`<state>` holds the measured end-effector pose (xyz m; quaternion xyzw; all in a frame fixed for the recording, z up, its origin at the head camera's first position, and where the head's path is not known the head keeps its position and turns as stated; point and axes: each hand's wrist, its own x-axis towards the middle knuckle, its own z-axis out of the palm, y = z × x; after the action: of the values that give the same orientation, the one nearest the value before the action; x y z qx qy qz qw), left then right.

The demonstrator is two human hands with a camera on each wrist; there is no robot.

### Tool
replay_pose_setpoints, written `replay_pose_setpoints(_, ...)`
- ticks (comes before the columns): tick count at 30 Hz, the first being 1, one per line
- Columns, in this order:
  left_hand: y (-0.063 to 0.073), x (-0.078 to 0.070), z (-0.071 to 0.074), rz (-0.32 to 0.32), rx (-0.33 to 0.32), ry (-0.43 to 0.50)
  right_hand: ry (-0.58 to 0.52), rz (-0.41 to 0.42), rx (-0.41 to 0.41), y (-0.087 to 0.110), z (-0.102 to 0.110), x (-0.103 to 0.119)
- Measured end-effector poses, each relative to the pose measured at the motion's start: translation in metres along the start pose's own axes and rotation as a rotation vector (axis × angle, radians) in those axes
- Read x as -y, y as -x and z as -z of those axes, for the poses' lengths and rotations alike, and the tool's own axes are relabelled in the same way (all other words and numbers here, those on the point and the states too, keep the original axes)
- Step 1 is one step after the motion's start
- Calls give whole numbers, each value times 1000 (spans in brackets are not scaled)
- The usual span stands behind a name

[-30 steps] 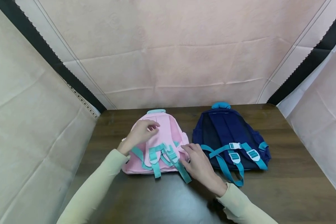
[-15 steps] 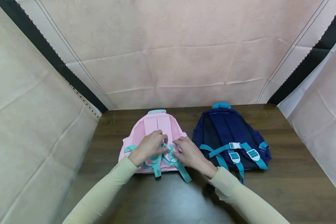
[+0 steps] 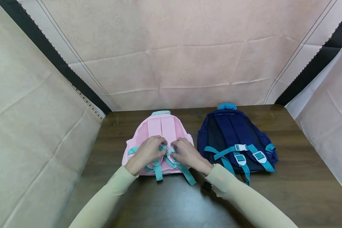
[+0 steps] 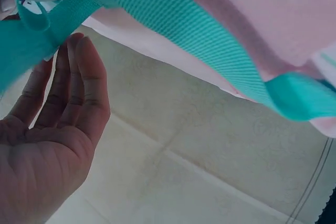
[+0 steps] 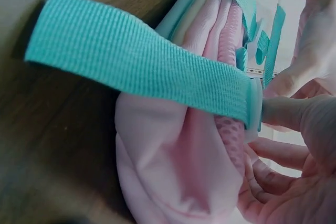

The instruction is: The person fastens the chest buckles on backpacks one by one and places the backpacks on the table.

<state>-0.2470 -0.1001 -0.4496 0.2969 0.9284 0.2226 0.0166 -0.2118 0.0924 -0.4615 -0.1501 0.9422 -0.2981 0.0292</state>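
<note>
A pink backpack (image 3: 168,125) lies back-panel up on the table, its turquoise straps crossing the lower part. In the head view a small white buckle (image 3: 170,151) on its chest strap sits between both hands. My left hand (image 3: 148,151) pinches the strap at the buckle's left side; in the left wrist view its fingertips go behind a turquoise strap (image 4: 178,22), thumb hidden. From the right, my right hand (image 3: 186,154) pinches the buckle's other side. The right wrist view has its fingers beside a pale strap adjuster (image 5: 254,109), with a loose turquoise strap end (image 5: 142,59) hanging over the bag.
To the right a navy backpack (image 3: 231,126) lies back-panel up, with blue straps and a fastened white buckle (image 3: 241,147). Both bags lie on a dark wooden table (image 3: 171,202). Pale fabric walls (image 3: 171,69) rise behind and at the sides.
My left hand has come down and right from above the pink backpack's upper panel to the chest strap. My right hand has moved left and slightly up, so both hands meet at the buckle.
</note>
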Motion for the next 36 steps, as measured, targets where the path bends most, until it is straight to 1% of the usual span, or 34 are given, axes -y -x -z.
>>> replay_pose_setpoints(4,6,2,2,7,-26,35,-18,4,-2,-3,-2,2)
replay_pose_setpoints(8,12,6,2,6,-40,40,-61,24,-13,-4,-6,1)
replay_pose_setpoints(15,19,14,2,65,-50,76,-72,104,-13,-9,-11,-2)
replay_pose_setpoints(21,22,21,1,91,-47,92,-59,126,-5,-17,-15,-1)
replay_pose_setpoints(25,24,25,0,106,-60,97,-29,113,24,-21,-18,2)
replay_pose_setpoints(30,28,29,-2,98,-80,95,1,88,73,-23,-20,4)
replay_pose_setpoints(33,30,31,-2,96,-91,93,-11,87,99,-23,-19,3)
replay_pose_setpoints(36,30,32,-2,102,-96,97,-34,113,121,-24,-19,0)
